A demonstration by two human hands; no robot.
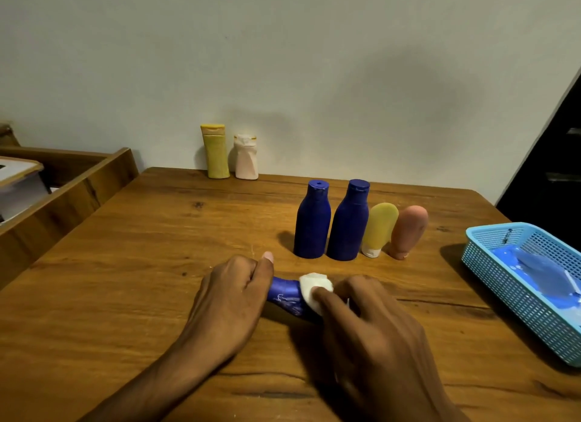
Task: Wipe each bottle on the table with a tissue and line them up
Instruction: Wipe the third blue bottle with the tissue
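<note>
A dark blue bottle point(287, 297) lies on its side near the front middle of the wooden table point(157, 248). My left hand point(229, 299) grips its left end. My right hand point(367, 321) holds a white tissue point(314, 289) against the bottle's right part. Behind them a row stands: two upright dark blue bottles point(312, 225) point(348, 223), a yellow tube point(379, 229) on its white cap, and an orange-pink tube point(408, 231). By the wall stand a yellow bottle point(216, 152) and a pale pink bottle point(246, 159).
A light blue plastic basket point(490, 264) sits at the table's right edge with a blue pack in it. A wooden-edged shelf point(78, 182) with a white box lies off the left side. A dark panel stands at the far right.
</note>
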